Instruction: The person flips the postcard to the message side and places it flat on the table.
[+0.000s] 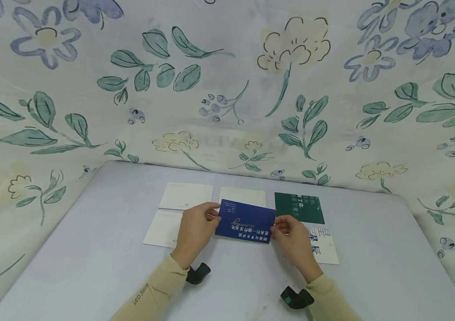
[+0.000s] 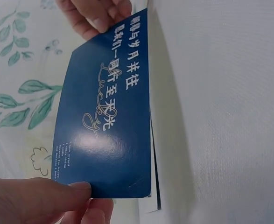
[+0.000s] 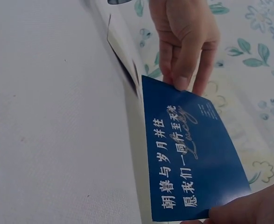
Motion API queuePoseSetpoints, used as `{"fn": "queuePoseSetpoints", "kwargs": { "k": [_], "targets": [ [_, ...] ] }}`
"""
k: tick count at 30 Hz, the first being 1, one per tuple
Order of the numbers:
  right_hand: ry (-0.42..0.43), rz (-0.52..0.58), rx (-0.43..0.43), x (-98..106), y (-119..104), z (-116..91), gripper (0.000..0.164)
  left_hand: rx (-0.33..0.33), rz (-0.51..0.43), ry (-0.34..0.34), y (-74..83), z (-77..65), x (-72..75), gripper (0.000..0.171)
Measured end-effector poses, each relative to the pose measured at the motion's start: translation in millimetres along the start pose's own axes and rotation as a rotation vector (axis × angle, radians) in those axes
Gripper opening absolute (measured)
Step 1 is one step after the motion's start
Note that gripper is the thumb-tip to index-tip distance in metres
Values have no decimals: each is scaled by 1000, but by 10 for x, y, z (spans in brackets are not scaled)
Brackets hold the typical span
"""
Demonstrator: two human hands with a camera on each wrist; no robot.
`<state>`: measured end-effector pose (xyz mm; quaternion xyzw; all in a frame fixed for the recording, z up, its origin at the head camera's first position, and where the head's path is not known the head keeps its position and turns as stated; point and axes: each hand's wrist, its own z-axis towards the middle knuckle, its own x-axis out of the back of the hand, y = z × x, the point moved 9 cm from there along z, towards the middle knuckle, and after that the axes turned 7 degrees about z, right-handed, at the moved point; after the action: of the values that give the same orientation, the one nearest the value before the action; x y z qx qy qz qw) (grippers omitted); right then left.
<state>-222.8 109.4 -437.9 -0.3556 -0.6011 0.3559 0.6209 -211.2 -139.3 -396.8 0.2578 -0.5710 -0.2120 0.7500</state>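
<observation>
A dark blue card (image 1: pixel 245 221) with white characters and the gold word "Lucky" is held up over the table, tilted. My left hand (image 1: pixel 197 229) pinches one short side, its thumb (image 2: pixel 80 189) lying on the printed face in the left wrist view. At the opposite short side, my right hand (image 1: pixel 293 240) grips the edge between thumb and fingers. Beyond the blue card lies a cream card (image 1: pixel 247 195), partly covered by it. A green card (image 1: pixel 297 208) and a white card with blue characters (image 1: pixel 324 245) lie beside my right hand.
Two white cards, one at the back (image 1: pixel 186 196) and one nearer (image 1: pixel 159 229), lie on the left, the nearer partly behind my left hand. The white table (image 1: pixel 91 258) meets a flower-patterned cloth (image 1: pixel 227 89) at its back edge. Dark devices (image 1: pixel 297 298) sit at both wrists.
</observation>
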Motion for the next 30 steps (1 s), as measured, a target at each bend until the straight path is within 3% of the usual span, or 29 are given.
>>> {"fn": "queuePoseSetpoints", "kwargs": {
  "k": [10,21,30],
  "targets": [
    [2,41,9,16,7,-2,11,29,20,-9,-23,-4,-9,18],
    [-25,143,0,14,-13,-17,8,1,11,38,-16,4,45,11],
    [-59,197,-86,-2,63,-10,11,3,10,42,-17,10,61,10]
  ]
}}
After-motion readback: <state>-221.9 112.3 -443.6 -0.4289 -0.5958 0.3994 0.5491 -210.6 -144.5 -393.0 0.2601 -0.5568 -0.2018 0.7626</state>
